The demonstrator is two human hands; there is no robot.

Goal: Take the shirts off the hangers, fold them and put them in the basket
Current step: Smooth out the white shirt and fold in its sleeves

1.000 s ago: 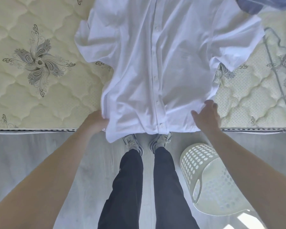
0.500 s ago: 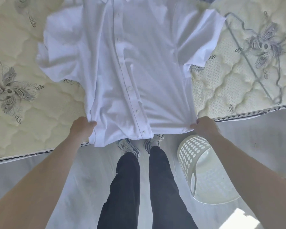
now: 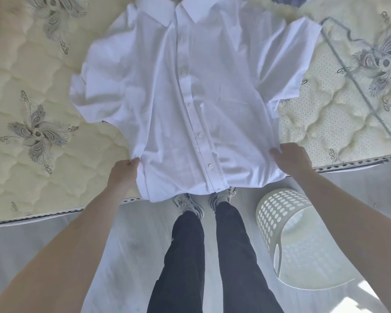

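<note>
Hem slippage is likely: shirt (image 3: 190,98) overhangs the mattress (image 3: 43,177) near edge. Left hand (image 3: 123,173) and right hand (image 3: 291,160) pinch its bottom corners; uneven pull wrinkles it.

White shirt (image 3: 185,105) lies front-up on the mattress (image 3: 43,181), buttoned down the placket, collar at the far end and both short sleeves spread out to the sides. The cloth is rumpled, with creases running across the chest and the left sleeve bunched. Its hem hangs just over the near mattress edge. Off to the right of the shirt, a thin wire hanger (image 3: 357,86) lies flat on the mattress, bare. Down on the floor by the mattress edge, right of the shirt's hem, stands the basket (image 3: 278,222), white plastic with round holes and a handle slot, nothing visible inside it.
</note>
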